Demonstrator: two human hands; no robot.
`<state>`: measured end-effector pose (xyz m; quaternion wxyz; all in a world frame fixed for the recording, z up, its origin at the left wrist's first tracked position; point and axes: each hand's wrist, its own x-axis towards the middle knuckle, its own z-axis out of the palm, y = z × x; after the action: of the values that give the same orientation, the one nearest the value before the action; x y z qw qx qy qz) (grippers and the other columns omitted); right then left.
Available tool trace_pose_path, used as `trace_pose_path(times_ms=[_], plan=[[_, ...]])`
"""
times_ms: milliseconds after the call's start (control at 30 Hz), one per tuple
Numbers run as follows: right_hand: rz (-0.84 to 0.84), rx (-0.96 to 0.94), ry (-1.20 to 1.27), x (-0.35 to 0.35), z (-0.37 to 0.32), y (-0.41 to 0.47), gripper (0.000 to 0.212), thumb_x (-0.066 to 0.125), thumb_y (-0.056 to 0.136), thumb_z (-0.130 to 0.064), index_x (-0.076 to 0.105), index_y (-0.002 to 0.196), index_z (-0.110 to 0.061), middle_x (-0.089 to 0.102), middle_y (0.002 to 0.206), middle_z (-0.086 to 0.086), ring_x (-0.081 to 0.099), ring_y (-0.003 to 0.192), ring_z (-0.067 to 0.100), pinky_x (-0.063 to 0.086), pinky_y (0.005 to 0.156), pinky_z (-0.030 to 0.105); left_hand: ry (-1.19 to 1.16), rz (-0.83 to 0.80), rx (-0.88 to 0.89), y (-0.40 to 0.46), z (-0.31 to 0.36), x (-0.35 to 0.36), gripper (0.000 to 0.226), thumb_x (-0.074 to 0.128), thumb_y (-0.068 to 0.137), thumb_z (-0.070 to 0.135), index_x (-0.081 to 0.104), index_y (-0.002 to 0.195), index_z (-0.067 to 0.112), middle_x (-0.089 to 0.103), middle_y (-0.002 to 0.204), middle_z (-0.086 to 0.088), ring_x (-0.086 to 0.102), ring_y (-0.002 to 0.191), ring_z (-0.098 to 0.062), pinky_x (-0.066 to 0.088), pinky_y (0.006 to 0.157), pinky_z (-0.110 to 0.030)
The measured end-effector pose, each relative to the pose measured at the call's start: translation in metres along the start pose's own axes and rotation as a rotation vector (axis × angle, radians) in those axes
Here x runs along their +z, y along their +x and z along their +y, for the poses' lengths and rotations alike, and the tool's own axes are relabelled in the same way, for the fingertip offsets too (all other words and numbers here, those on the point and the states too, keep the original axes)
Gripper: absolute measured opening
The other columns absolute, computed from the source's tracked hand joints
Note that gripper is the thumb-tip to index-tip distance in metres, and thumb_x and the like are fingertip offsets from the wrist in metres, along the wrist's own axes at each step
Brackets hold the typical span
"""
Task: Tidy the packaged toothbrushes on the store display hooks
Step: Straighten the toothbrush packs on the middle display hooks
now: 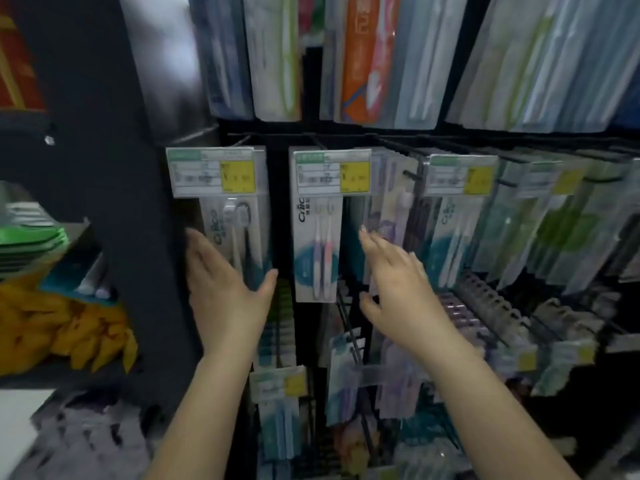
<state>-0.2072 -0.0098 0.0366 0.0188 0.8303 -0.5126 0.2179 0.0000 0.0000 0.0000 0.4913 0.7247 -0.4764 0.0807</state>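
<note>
Packaged toothbrushes on display hooks, flanked by two raised hands.
At centre left, the left hand (225, 289) is spread open around the leftmost toothbrush pack (239, 237), thumb at its lower right edge; the pink-brush pack (317, 244) hangs between; the right hand (398, 271) is held open against the purple pack (384, 216).

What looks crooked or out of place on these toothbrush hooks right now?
On the middle row, the purple toothbrush packs just beyond the right hand hang tilted, not flush like the pink-and-purple brush pack beside them. Lower down, another hanging pack also sits skewed. The left hand rests against the leftmost pack.
</note>
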Motion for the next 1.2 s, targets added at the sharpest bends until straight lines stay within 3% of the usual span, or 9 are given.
trace_pose_path(times_ms=[333, 533, 700, 1033, 1200], plan=[[-0.01, -0.19, 0.219, -0.015, 0.008, 0.022, 0.086, 0.056, 0.09, -0.025, -0.007, 0.149, -0.027, 0.01, 0.158, -0.007, 0.011, 0.143, 0.012, 0.012, 0.119, 0.039, -0.114, 0.113, -0.186, 0.019, 0.021, 0.014, 0.119, 0.074, 0.073, 0.046, -0.013, 0.148, 0.017, 0.016, 0.155, -0.013, 0.021, 0.141, -0.029, 0.027, 0.112, -0.04], [-0.042, -0.25, 0.275, -0.017, 0.014, 0.023, 0.085, 0.053, 0.092, -0.026, -0.01, 0.148, -0.027, 0.008, 0.157, -0.009, 0.008, 0.142, 0.008, 0.01, 0.119, 0.033, -0.066, 0.137, -0.183, 0.025, 0.02, 0.013, 0.106, 0.073, 0.077, 0.036, -0.002, 0.15, 0.018, 0.019, 0.152, -0.013, 0.024, 0.138, -0.031, 0.03, 0.111, -0.043], [-0.048, -0.263, 0.277, -0.015, 0.024, 0.025, 0.085, 0.054, 0.092, -0.028, -0.009, 0.149, -0.026, 0.007, 0.158, -0.009, 0.009, 0.142, 0.01, 0.011, 0.118, 0.031, -0.041, 0.174, -0.176, 0.021, 0.021, 0.013, 0.096, 0.072, 0.078, 0.038, 0.011, 0.148, 0.015, 0.026, 0.148, -0.013, 0.031, 0.134, -0.03, 0.035, 0.106, -0.042], [-0.037, -0.29, 0.279, -0.008, 0.026, 0.032, 0.083, 0.054, 0.092, -0.026, -0.006, 0.149, -0.022, 0.007, 0.157, -0.006, 0.009, 0.143, 0.011, 0.009, 0.116, 0.027, -0.024, 0.174, -0.191, 0.011, 0.029, -0.003, 0.095, 0.074, 0.072, 0.048, 0.021, 0.145, 0.02, 0.032, 0.146, -0.006, 0.04, 0.128, -0.024, 0.044, 0.09, -0.036], [-0.029, -0.299, 0.286, -0.001, 0.021, 0.033, 0.084, 0.055, 0.091, -0.027, -0.005, 0.149, -0.022, 0.01, 0.157, -0.006, 0.012, 0.142, 0.012, 0.012, 0.116, 0.028, -0.028, 0.151, -0.163, 0.004, 0.029, -0.016, 0.092, 0.073, 0.071, 0.049, 0.023, 0.143, 0.022, 0.035, 0.143, -0.005, 0.044, 0.124, -0.026, 0.046, 0.089, -0.042]])
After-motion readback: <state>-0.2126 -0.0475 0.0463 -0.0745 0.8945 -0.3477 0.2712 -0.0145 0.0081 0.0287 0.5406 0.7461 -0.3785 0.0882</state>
